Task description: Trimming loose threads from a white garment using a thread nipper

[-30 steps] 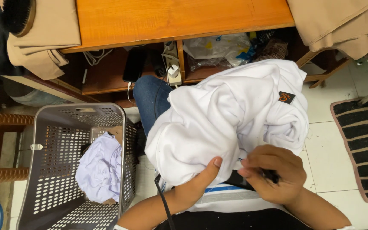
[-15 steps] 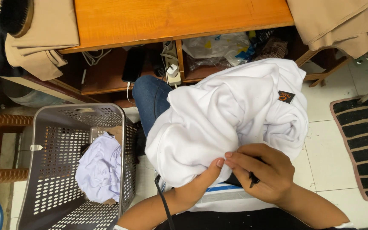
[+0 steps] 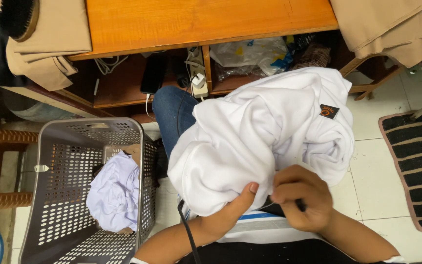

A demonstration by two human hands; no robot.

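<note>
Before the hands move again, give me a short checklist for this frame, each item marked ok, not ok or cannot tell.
1. Left hand grips the edge of the bunched white cloth garment: ok, thumb pressed on the fabric.
2. Right hand closed at the garment's lower edge on a small dark object: ok; what the object is, cannot tell.
3. Garment rests on the lap, off the tiled floor: ok.
4. Grey perforated plastic laundry basket stands beside the left arm with room inside: ok, only a crumpled white cloth shows in it.
5. Black cable clear of the left forearm: not ok, it runs alongside.

Blue jeans [image 3: 172,112], a white-and-blue striped top [image 3: 264,230], bare forearms.
</note>
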